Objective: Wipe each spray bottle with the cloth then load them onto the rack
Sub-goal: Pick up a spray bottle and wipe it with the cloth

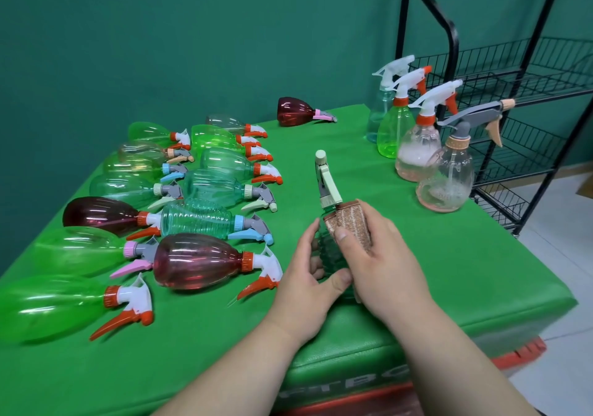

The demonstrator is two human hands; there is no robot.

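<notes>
Green worktop (449, 271) holds spray bottles (199, 261) lying left of the teal bottle (328, 255), apparently awaiting wiping. The left hand (308, 277) grips it upright so the right hand (385, 255) can hold the brown cloth (351, 219) against its shoulder. Right of it stand four bottles (417, 146), near the wire rack (453, 49).

From here I see a dark green wall (160, 30) behind, a table (449, 271) covered in bright green, and pale floor (561, 255) at right.
</notes>
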